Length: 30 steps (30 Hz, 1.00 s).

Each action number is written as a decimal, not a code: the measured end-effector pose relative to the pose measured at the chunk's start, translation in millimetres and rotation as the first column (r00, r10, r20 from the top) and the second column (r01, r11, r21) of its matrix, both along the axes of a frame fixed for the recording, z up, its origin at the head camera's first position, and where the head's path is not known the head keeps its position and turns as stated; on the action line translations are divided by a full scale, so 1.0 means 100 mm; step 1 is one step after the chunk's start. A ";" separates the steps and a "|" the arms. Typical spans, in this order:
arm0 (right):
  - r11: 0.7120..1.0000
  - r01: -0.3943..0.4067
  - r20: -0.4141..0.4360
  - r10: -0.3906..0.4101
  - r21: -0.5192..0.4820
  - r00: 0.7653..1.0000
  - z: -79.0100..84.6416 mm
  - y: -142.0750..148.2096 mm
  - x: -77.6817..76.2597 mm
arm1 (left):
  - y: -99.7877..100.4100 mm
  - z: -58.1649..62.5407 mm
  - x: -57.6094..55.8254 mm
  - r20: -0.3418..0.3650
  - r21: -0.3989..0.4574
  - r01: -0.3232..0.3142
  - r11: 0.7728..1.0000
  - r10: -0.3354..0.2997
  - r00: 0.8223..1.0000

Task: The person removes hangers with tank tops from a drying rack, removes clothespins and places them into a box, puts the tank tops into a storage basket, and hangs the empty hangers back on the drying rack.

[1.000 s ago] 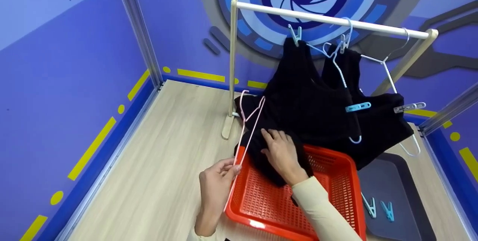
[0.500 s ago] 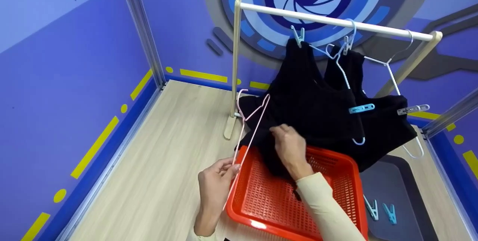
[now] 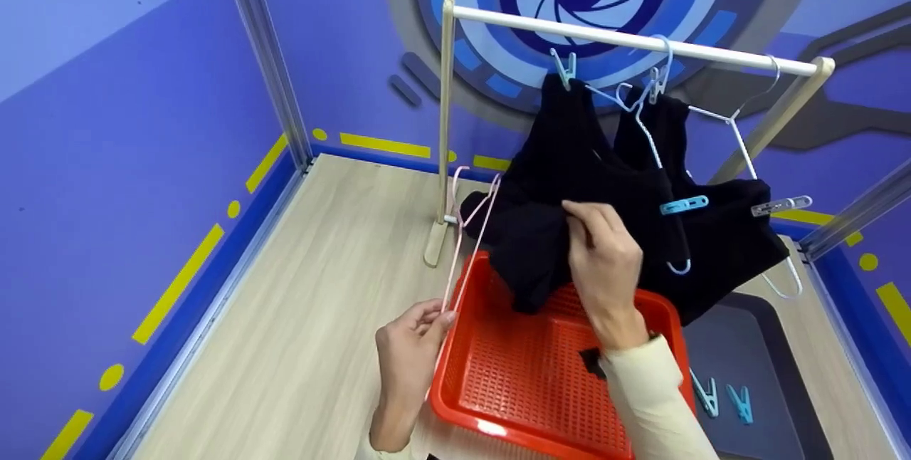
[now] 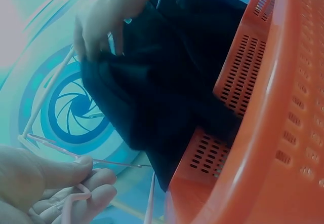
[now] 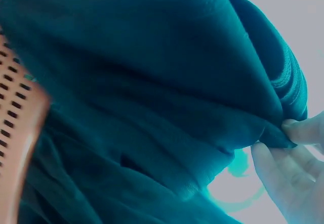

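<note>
My left hand (image 3: 407,364) pinches a pink hanger (image 3: 460,223) between thumb and fingers, left of the red basket. The hanger stands tilted with its hook up; its lower end is hidden behind the hand and basket. With thumb and fingertips my right hand (image 3: 606,260) pinches the edge of a black garment (image 3: 527,246) lifted over the basket. In the right wrist view the fingers (image 5: 273,168) hold a folded edge of this cloth (image 5: 152,87). Folds hide the garment's full shape. In the left wrist view it droops against the basket's wall.
A wooden rack (image 3: 633,38) stands behind, with two black garments on a blue hanger (image 3: 649,136) and a white hanger (image 3: 742,143), clipped with clothespins. The red basket (image 3: 491,423) stands in front. At right lies a grey tray (image 3: 747,346) with two clothespins (image 3: 740,403).
My right hand has gone from resting on the black garment to pinching it, then moved up and right, raising the cloth out of the basket. The left hand stays with the pink hanger.
</note>
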State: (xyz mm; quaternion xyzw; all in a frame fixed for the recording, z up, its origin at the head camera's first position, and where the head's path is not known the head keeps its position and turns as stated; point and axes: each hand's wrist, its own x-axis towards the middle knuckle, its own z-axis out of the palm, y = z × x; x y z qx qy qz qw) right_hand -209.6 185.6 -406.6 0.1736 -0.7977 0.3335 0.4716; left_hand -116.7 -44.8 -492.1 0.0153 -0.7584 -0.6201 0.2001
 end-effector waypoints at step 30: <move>0.705 -0.449 0.588 0.057 0.549 0.807 -0.65 -0.16 0.63 | 0.03 -0.05 0.00 0.010 0.007 -0.001 1.000 0.001 1.000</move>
